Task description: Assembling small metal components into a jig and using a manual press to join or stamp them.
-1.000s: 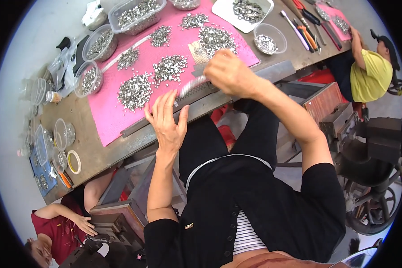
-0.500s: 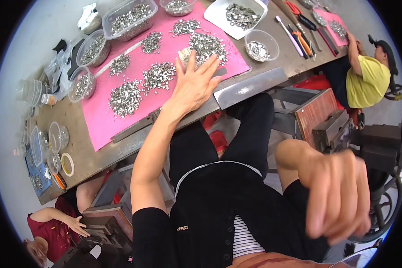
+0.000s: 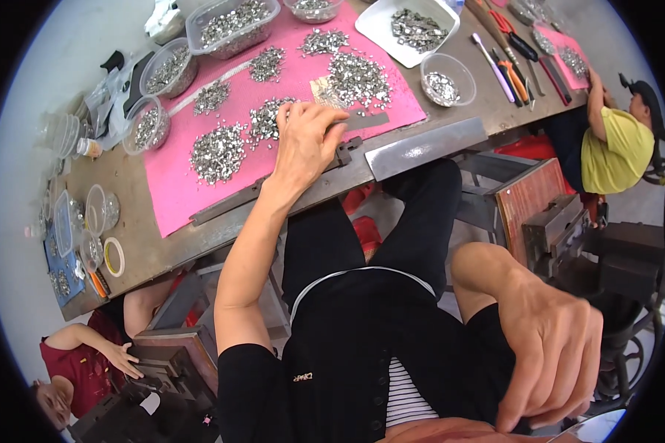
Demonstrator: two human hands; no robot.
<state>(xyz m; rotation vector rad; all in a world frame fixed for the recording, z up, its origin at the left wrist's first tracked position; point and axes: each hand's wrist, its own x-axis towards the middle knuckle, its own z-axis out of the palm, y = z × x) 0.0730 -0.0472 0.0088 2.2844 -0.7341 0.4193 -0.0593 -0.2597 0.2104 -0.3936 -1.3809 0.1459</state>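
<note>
My left hand (image 3: 307, 140) is over the near edge of the pink mat (image 3: 174, 199), fingers loosely bent and thumb apart. Its fingertips are beside a pile of small silvery metal pieces (image 3: 264, 124), and no held thing shows. A thin grey metal strip (image 3: 369, 122) lies just right of the thumb. Along the table's front edge, a dark metal bar (image 3: 233, 201) runs below this hand. Close to the camera at lower right, my right hand (image 3: 550, 340) is raised with its fingers bent down and pressed together. Whether they hold anything is hidden.
More piles of metal pieces (image 3: 218, 153) cover the mat. Clear plastic tubs (image 3: 168, 68) and a white tray (image 3: 414, 55) stand around it. A shiny metal plate (image 3: 425, 150) lies at the front edge. Pliers (image 3: 521, 87) are at right. Co-workers sit at either side.
My left hand's fingers were spread flat over the right-hand pile; they have drawn back and bent. My right hand has shifted slightly down and left. The view has shifted a little.
</note>
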